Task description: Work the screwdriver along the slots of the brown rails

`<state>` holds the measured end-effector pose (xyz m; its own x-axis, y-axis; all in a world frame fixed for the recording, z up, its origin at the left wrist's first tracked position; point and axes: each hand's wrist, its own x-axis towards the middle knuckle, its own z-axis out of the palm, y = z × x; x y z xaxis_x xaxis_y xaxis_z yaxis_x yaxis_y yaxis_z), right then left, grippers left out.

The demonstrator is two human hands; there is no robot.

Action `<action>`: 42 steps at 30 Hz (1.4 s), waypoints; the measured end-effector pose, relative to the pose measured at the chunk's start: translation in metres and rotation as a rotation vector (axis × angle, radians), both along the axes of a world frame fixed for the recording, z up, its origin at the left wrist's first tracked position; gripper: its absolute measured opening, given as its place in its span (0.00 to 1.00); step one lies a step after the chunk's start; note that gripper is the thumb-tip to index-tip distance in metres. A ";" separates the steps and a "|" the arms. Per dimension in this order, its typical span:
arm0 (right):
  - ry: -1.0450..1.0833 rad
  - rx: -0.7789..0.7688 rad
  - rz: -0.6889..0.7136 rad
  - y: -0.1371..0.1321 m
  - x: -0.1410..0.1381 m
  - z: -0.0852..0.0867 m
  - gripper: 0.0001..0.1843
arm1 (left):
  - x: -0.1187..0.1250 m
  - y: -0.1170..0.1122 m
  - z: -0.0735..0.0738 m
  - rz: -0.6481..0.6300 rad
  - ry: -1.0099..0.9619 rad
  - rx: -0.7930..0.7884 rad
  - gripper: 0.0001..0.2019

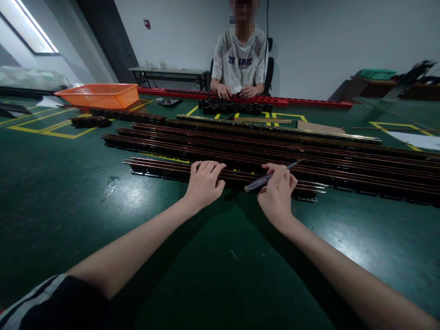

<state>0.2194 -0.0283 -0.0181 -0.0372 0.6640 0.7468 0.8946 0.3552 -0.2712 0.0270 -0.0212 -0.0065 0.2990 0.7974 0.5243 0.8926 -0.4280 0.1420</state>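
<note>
My left hand (205,184) lies over the nearest long dark strip (161,167), which carries thin copper-coloured rods. Its fingers bend over the far side of the strip while the thumb stays on the near side. In my right hand (277,196) is a screwdriver (257,184), held with the fingers closed around it. The handle's butt points left towards my left hand, and the thin metal shaft slants up to the right above the rods. My right hand is just over the same strip, right of its middle; the contact beneath the fingers is hidden.
Several similar rod-bearing strips (240,144) lie just beyond, stretching to the right. An orange basket (103,97) stands at the far left on the green table (85,206). A co-worker (240,62) sits opposite, hands near dark parts (233,106) and a red rail (309,102).
</note>
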 end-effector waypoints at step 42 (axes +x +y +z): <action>-0.271 -0.077 0.174 -0.004 -0.010 0.004 0.08 | 0.003 -0.001 0.001 -0.019 0.061 -0.004 0.18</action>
